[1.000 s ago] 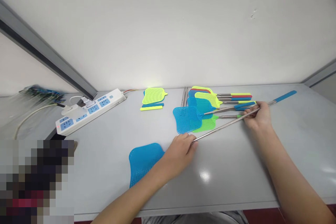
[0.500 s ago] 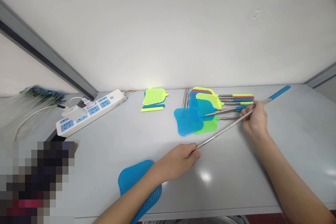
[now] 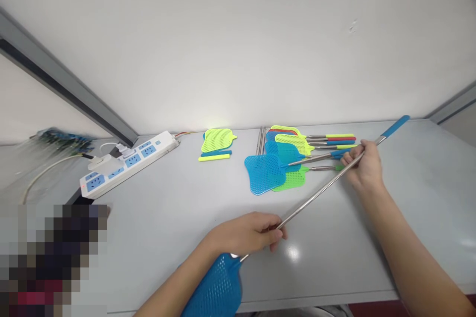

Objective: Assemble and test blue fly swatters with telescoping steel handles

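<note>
A blue fly swatter [image 3: 319, 196] with a long extended metal rod slants across in front of me. Its mesh head lies low, partly hidden behind my left forearm, and its blue grip points up to the right. My left hand [image 3: 251, 233] curls its fingers round the rod not far above the head. Just below the grip, my right hand [image 3: 366, 166] is closed on the same rod. Behind it lies a pile of finished swatters, among them a blue swatter [image 3: 265, 173], a green swatter [image 3: 293, 181] and a yellow swatter [image 3: 293, 142].
Loose yellow mesh heads [image 3: 216, 139] lie at the back, with a yellow grip [image 3: 214, 157] and a blue one before them. Thin metal rods [image 3: 261, 140] lean nearby. A white power strip [image 3: 130, 163] with plugs sits at the left. Plastic-wrapped items [image 3: 61, 138] are beyond it.
The swatter's mesh head has shifted right and down, and more of its neck shows. My left hand has dropped slightly, its fingers looser on the rod. My right hand keeps its hold.
</note>
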Available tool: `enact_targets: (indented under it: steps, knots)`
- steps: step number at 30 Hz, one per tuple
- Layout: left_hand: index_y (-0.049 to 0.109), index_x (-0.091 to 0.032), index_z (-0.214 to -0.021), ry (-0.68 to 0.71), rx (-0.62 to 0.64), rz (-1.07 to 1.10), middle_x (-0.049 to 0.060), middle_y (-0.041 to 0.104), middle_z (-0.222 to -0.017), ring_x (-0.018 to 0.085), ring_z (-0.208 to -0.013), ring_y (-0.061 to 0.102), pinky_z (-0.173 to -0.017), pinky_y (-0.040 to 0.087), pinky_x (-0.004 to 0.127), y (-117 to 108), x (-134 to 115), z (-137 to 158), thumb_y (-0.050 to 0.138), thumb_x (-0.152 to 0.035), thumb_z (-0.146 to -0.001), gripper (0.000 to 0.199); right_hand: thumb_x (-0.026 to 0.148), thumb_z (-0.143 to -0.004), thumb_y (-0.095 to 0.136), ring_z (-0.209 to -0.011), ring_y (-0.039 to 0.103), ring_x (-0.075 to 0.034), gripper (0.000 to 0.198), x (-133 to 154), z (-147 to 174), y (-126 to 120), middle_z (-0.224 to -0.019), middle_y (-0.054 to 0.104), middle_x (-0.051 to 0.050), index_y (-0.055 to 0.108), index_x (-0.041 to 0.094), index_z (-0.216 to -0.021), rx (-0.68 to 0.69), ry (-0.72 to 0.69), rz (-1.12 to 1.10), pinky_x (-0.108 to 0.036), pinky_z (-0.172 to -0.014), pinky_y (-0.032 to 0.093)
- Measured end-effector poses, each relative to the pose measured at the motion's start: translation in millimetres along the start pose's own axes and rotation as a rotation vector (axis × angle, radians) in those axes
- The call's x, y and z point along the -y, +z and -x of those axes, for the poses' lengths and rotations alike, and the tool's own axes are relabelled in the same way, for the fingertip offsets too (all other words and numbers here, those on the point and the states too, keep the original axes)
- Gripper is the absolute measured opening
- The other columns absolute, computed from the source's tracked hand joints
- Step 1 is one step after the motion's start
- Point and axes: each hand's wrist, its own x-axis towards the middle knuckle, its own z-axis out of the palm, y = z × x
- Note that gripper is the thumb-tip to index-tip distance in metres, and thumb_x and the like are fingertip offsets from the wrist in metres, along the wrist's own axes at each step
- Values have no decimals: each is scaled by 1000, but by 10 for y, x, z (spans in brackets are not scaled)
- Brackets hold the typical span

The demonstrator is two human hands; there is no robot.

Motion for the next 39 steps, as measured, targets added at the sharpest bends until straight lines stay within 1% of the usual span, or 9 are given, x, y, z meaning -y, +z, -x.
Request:
enact_targets:
  steps: [2, 8, 14, 19, 24, 30, 34, 37, 39]
  knots:
    - [53, -18, -92, 8, 48, 9, 0, 57, -76, 10, -69, 49, -57, 35, 19, -3, 20, 5, 36, -33, -84, 25, 21, -76, 43, -32, 27, -6, 35, -32, 59, 45, -37, 26, 7, 26, 19, -45, 22, 16, -10, -21, -31, 20]
    - [55, -18, -92, 31, 71, 29, 0, 57, -74, 10, -66, 46, -56, 34, 19, -12, 32, 3, 38, -36, -83, 26, 22, -75, 43, -31, 25, -6, 38, -26, 135, 85, -35, 25, 7, 23, 18, -43, 20, -43, -76, -21, -32, 19]
    - [52, -19, -101, 17, 131, 172, 1, 56, -79, 9, -64, 44, -57, 36, 19, -8, 55, -9, 37, -41, -83, 32, 21, -73, 45, -31, 26, -6, 35, 51, 43, 24, -35, 26, 7, 29, 18, -43, 106, 17, 54, -22, -32, 19]
    - [56, -18, -86, 35, 107, 158, 0, 56, -74, 10, -68, 47, -59, 35, 19, 5, 48, -21, 43, -43, -80, 29, 24, -74, 47, -31, 23, -5, 36, 93, -28, -30, -35, 25, 7, 30, 18, -43, 174, 11, 96, -22, -31, 17]
    - [54, -16, -70, 1, 59, 45, -3, 51, -65, 9, -59, 43, -53, 30, 19, 23, 35, -22, 44, -43, -79, 30, 25, -75, 47, -32, 24, -5, 36, 83, 7, -14, -36, 25, 7, 30, 19, -44, 161, -19, 95, -21, -31, 18]
    - [57, -15, -74, 85, 97, -5, -4, 47, -62, 8, -58, 40, -50, 28, 19, -18, 80, -32, 52, -41, -75, 26, 28, -75, 49, -32, 25, -5, 37, 46, 68, 25, -37, 26, 8, 30, 19, -45, 180, -13, 80, -21, -32, 21]
    - [57, -16, -77, 28, 86, -20, -3, 49, -66, 8, -61, 42, -51, 30, 18, -17, 28, -37, 50, -40, -76, 25, 27, -74, 49, -32, 25, -5, 36, 45, 53, 27, -36, 25, 8, 30, 19, -45, 186, -33, 50, -20, -31, 22]
    - [52, -17, -77, -28, 64, 87, -3, 50, -65, 8, -60, 44, -53, 33, 19, 49, -37, -96, 42, -41, -80, 26, 28, -74, 50, -31, 26, -5, 36, 10, 79, 56, -37, 27, 8, 30, 19, -45, 193, -23, 44, -19, -31, 21]
    - [47, -17, -79, -23, -1, 234, -4, 47, -61, 8, -56, 44, -53, 35, 19, 106, -69, -194, 37, -42, -82, 28, 29, -74, 51, -31, 25, -4, 36, -53, 134, 97, -36, 28, 8, 31, 18, -46, 203, -7, 44, -19, -30, 21]
